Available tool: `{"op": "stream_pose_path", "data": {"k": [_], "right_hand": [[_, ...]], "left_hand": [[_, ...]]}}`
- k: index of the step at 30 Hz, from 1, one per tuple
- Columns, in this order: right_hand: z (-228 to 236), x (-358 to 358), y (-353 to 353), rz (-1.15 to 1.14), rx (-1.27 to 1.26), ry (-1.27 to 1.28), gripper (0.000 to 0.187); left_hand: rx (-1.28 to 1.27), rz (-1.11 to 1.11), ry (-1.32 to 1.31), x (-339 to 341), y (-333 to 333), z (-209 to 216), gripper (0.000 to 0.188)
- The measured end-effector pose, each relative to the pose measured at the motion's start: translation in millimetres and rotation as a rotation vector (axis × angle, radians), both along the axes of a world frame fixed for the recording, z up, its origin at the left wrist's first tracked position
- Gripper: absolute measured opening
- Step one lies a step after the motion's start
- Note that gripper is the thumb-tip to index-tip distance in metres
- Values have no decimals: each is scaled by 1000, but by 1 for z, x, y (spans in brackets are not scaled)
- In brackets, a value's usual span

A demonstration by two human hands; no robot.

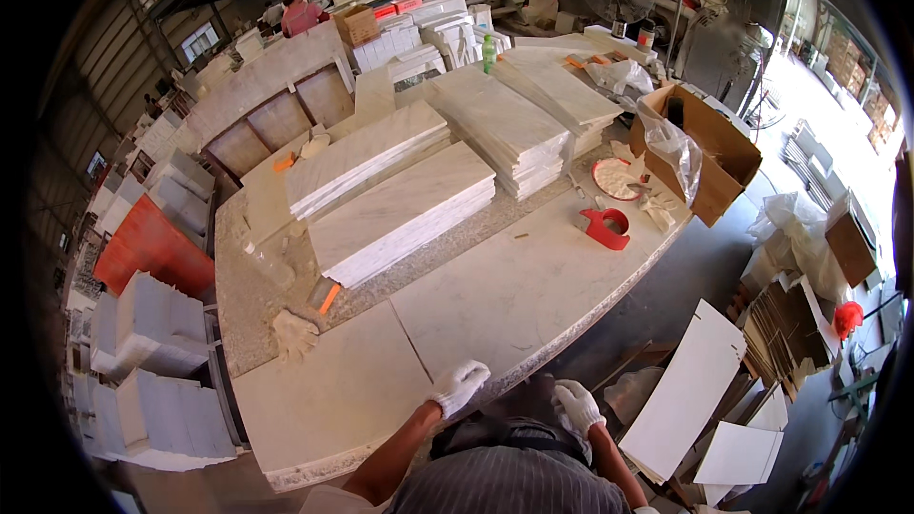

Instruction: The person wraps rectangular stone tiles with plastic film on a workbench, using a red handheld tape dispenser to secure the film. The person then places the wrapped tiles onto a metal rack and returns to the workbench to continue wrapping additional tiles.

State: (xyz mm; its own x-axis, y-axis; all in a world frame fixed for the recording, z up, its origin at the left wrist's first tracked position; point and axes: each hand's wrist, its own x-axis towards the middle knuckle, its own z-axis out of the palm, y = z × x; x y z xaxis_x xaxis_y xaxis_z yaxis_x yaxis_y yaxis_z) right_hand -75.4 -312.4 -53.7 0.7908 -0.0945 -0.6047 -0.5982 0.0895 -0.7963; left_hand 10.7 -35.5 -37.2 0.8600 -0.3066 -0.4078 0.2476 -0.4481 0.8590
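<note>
My left hand (460,387), in a white knitted glove, is at the near edge of the pale stone tabletop (514,300), fingers curled together with nothing showing in them. To its right, my right hand (577,407), gloved too, hangs just off the table's edge with fingers curled down; nothing shows in it either. Beyond the hands lies a stack of white marble slabs (405,209), its nearest face toward me. A second slab stack (367,157) sits behind it, and a taller one (505,124) to the right. An orange-edged scraper (327,298) lies by the front stack.
A loose glove (294,335) lies left on the table. Toward the right are a red tape dispenser (606,227), a round tub of pale paste (619,178) and an open cardboard box (700,148). Flat boards (684,390) lean beside the table at right; white blocks (157,324) stand left.
</note>
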Motion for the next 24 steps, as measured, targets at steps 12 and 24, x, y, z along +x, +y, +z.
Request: {"op": "stream_pose_path", "data": {"k": [12,24], "right_hand": [[48,315,8,475,-249,-367,56],[0,490,31,450,-169,-544,73]], "left_hand": [[126,913,-197,64,85,-24,36],[637,1315,-293,217,140,65,44]]}}
